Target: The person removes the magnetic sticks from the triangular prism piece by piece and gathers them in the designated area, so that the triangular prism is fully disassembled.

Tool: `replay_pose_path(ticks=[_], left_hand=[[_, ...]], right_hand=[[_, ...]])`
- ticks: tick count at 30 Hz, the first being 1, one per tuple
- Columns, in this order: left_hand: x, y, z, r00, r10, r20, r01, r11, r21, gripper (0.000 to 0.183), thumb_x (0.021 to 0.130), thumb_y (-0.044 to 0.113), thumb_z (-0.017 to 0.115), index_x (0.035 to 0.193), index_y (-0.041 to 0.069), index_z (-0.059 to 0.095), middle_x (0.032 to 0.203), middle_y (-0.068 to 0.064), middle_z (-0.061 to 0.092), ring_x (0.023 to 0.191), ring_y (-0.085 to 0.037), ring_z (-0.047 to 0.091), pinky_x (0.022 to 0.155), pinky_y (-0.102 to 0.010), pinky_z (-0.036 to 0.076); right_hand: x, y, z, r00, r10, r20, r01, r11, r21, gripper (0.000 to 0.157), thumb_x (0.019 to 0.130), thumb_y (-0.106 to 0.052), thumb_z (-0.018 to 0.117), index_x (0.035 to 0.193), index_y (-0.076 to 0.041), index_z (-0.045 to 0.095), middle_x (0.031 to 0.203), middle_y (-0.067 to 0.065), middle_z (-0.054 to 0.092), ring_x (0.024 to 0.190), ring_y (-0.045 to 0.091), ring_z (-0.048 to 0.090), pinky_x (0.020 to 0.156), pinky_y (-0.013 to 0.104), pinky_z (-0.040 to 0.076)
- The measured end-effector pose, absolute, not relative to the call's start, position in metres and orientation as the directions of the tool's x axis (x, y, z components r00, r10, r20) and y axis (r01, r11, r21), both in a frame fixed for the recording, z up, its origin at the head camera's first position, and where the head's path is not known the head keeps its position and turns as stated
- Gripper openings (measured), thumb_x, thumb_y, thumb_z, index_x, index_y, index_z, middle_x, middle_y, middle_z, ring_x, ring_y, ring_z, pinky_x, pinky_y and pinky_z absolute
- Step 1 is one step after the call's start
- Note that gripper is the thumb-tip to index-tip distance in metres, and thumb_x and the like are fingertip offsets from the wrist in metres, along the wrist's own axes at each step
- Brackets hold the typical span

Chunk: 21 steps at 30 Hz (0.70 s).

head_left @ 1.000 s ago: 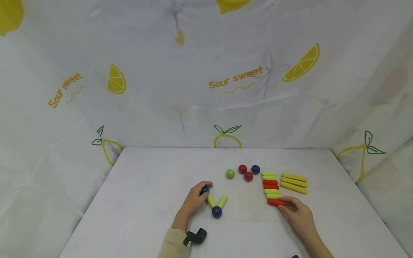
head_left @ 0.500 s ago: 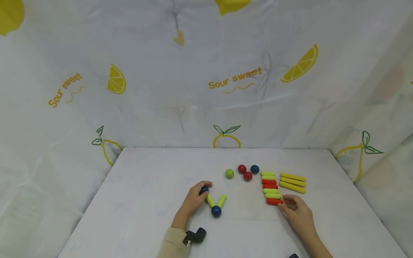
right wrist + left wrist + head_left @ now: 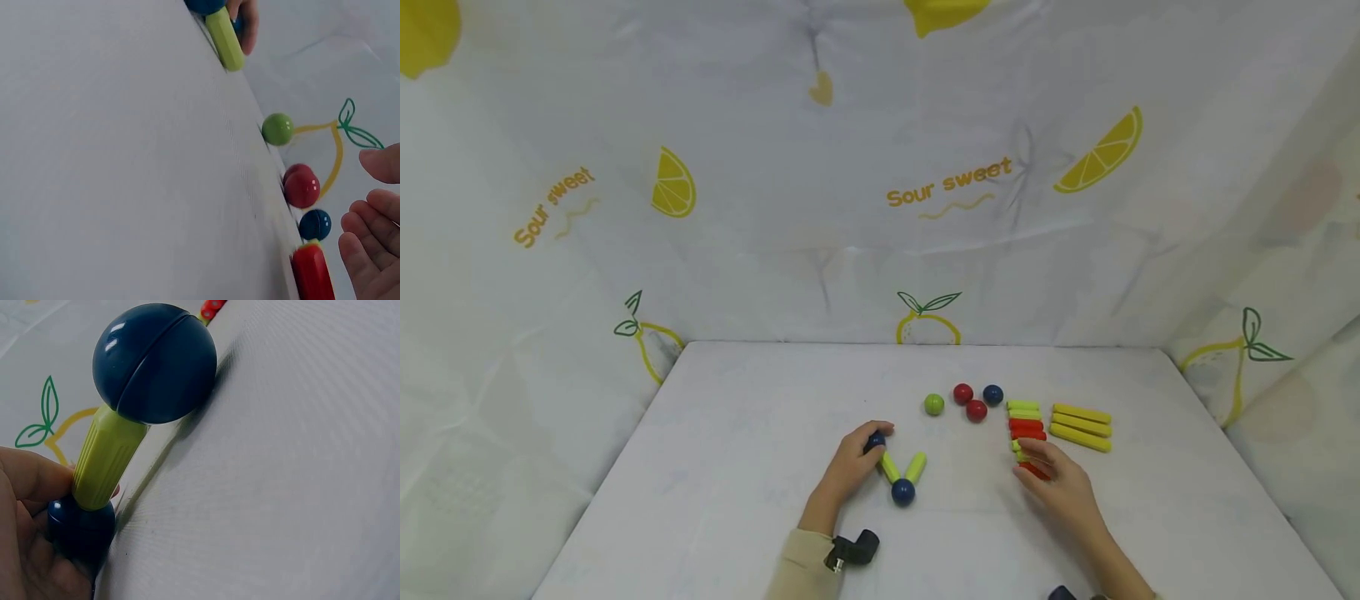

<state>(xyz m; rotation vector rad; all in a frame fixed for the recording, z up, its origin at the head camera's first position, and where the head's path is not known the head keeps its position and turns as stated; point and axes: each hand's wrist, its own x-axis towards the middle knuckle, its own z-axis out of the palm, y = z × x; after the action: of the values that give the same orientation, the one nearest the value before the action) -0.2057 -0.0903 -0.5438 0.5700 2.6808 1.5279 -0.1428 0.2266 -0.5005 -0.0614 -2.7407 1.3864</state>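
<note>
On the table lies a V-shaped piece: two lime-green sticks (image 3: 916, 467) meeting at a dark blue ball (image 3: 903, 492), with a second blue ball (image 3: 81, 528) at the far end of the left stick. My left hand (image 3: 848, 461) grips that second ball, thumb by the stick. My right hand (image 3: 1063, 483) is over the near end of a row of short sticks, partly hiding a red stick (image 3: 1034, 471) and lime-green ones. Its fingers are loosely bent and parted; in the right wrist view the hand (image 3: 375, 231) holds nothing.
Beyond the hands sit a green ball (image 3: 934, 404), two red balls (image 3: 976, 411) and a loose blue ball (image 3: 993, 395). Long yellow sticks (image 3: 1081, 429) lie side by side right of the row. A printed cloth (image 3: 820, 200) hangs behind the white table (image 3: 737, 400).
My right hand has let go of the nearest red stick, which it touched earlier, and moved left over the row's near end. The left hand stays on its ball.
</note>
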Motion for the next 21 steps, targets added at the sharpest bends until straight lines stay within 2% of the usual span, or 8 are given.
replay_pose_path(ticks=[6,14,21], left_hand=[[-0.206,-0.09,-0.544,-0.933,0.313,0.177,0.311,0.455,0.835,0.033,0.09,0.003,0.051,0.122,0.009,0.058,0.121,-0.005,0.064,0.125,-0.023,0.052,0.109,-0.044,0.038],[-0.206,-0.091,-0.543,-0.933,0.316,0.173,0.309,0.456,0.835,0.033,0.091,0.004,0.051,0.123,0.009,0.058,0.122,-0.005,0.063,0.126,-0.022,0.051,0.109,-0.044,0.038],[-0.206,-0.091,-0.543,-0.932,0.319,0.173,0.31,0.454,0.835,0.033,0.091,0.005,0.051,0.123,0.009,0.057,0.122,-0.004,0.063,0.125,-0.022,0.051,0.109,-0.045,0.038]], right_hand=[[-0.158,0.194,-0.5,-0.995,-0.066,0.072,-0.095,0.497,-0.862,0.042,0.084,-0.009,0.07,0.124,-0.004,0.057,0.125,0.013,0.062,0.117,0.028,0.057,0.096,0.035,0.049],[-0.172,0.159,-0.506,-0.975,-0.222,-0.006,-0.086,0.405,-0.91,0.044,0.085,-0.015,0.071,0.126,-0.009,0.057,0.127,0.011,0.061,0.12,0.029,0.055,0.096,0.033,0.051],[-0.185,0.146,-0.514,-0.919,-0.394,0.015,-0.148,0.309,-0.939,0.046,0.087,-0.014,0.068,0.129,-0.004,0.053,0.13,0.016,0.057,0.122,0.032,0.053,0.099,0.037,0.047]])
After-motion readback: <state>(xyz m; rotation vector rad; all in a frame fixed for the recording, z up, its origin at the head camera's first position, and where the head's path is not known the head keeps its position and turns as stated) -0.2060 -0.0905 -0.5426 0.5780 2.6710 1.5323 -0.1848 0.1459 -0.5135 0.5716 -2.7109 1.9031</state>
